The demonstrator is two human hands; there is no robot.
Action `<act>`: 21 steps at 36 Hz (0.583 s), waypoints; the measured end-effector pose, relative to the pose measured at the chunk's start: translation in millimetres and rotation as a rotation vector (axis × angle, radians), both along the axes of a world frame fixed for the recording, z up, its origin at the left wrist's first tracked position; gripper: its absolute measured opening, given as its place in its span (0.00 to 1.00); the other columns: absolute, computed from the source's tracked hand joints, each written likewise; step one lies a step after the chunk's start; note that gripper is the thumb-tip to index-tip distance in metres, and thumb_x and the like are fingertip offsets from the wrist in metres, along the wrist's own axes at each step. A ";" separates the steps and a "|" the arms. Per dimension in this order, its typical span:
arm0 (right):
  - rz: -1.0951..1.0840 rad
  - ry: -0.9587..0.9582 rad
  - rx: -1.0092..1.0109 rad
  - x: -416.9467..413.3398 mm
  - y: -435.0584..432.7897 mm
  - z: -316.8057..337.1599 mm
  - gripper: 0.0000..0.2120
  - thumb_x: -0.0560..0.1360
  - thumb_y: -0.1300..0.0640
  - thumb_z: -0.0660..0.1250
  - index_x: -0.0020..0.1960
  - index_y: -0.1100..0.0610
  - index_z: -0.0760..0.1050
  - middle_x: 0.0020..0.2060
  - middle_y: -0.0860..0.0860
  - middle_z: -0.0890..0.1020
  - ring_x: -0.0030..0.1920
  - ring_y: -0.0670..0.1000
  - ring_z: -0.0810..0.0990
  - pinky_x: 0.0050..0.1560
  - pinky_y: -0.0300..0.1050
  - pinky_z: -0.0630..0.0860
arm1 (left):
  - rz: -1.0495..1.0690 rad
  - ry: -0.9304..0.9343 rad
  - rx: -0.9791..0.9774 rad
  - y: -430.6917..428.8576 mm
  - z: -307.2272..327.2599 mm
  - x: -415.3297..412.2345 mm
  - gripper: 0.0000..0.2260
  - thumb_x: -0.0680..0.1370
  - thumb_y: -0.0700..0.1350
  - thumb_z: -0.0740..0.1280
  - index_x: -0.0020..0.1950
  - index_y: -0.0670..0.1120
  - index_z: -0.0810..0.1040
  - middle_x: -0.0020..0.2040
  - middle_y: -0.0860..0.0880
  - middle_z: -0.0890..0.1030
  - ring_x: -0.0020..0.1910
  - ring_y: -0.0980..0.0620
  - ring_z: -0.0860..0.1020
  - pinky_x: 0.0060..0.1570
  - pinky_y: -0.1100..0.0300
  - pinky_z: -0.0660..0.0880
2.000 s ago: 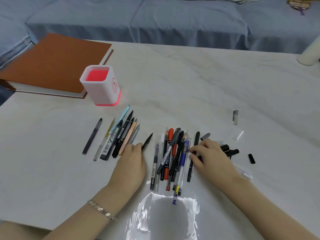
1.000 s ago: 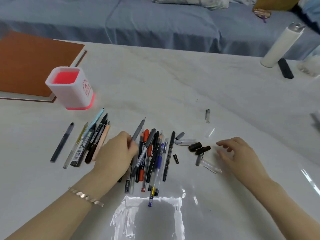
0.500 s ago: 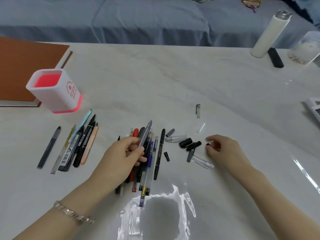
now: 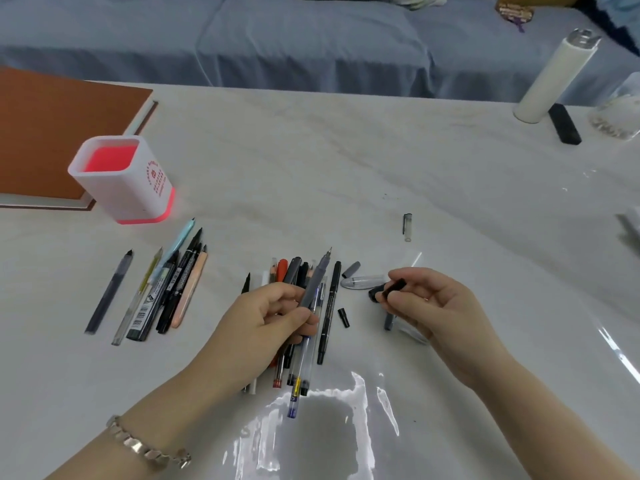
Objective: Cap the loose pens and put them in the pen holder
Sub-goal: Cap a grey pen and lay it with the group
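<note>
Head view: two hands over a heap of loose pens [image 4: 298, 327] on the white worktop [image 4: 311, 174].
The left hand [image 4: 266, 327] pinches a grey pen [image 4: 316, 282], uncapped tip pointing away, just above the heap. The right hand [image 4: 436, 306] pinches a black cap [image 4: 393, 289] between thumb and fingertips, near that pen but apart from it. More caps [image 4: 351, 270] lie between the hands. A second row of pens [image 4: 166, 289] lies left of the heap, the empty white-and-red pen holder [image 4: 138, 188] behind it, beside a brown book [image 4: 52, 133].

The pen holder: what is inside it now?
The pen holder shows only a pink-red inside through its open top, with no pen sticking out. Its bottom is hidden by the walls, so something short could be there.
</note>
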State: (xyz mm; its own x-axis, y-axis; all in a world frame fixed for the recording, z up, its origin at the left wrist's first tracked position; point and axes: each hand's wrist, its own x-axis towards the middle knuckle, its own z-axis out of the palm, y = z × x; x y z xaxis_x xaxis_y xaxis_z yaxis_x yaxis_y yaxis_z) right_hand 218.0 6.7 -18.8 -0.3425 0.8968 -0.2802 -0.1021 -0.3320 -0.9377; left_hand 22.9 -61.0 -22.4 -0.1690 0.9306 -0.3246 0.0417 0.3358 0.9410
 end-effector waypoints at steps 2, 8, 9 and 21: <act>-0.017 0.025 -0.037 -4.4 -2.4 1.0 0.07 0.69 0.69 0.66 0.42 0.59 0.78 0.32 0.52 0.84 0.37 0.49 0.84 0.40 0.34 0.79 | 0.025 -0.126 -0.026 0.1 4.1 -1.2 0.07 0.76 0.35 0.62 0.49 0.45 0.76 0.40 0.46 0.85 0.41 0.49 0.84 0.41 0.62 0.81; 0.003 0.016 -0.076 -19.3 -11.4 4.0 0.07 0.60 0.61 0.70 0.38 0.60 0.77 0.29 0.54 0.83 0.34 0.50 0.83 0.38 0.36 0.80 | 0.251 -0.617 -0.026 3.6 15.9 -3.9 0.06 0.77 0.35 0.58 0.46 0.39 0.74 0.42 0.39 0.84 0.41 0.46 0.84 0.39 0.58 0.81; 0.013 0.019 -0.074 -21.3 -13.3 4.6 0.08 0.59 0.60 0.70 0.38 0.60 0.77 0.29 0.55 0.83 0.34 0.50 0.83 0.38 0.36 0.80 | 0.264 -0.651 -0.013 3.7 16.7 -4.0 0.06 0.77 0.35 0.58 0.46 0.40 0.74 0.42 0.39 0.84 0.41 0.46 0.84 0.39 0.58 0.81; 0.097 -0.919 0.431 -12.9 5.5 -29.4 0.09 0.70 0.63 0.65 0.40 0.49 0.76 0.33 0.44 0.78 0.36 0.44 0.76 0.34 0.30 0.68 | 0.344 -0.475 0.018 -3.6 5.9 -14.5 0.05 0.77 0.36 0.60 0.46 0.42 0.74 0.42 0.41 0.85 0.43 0.47 0.84 0.38 0.62 0.81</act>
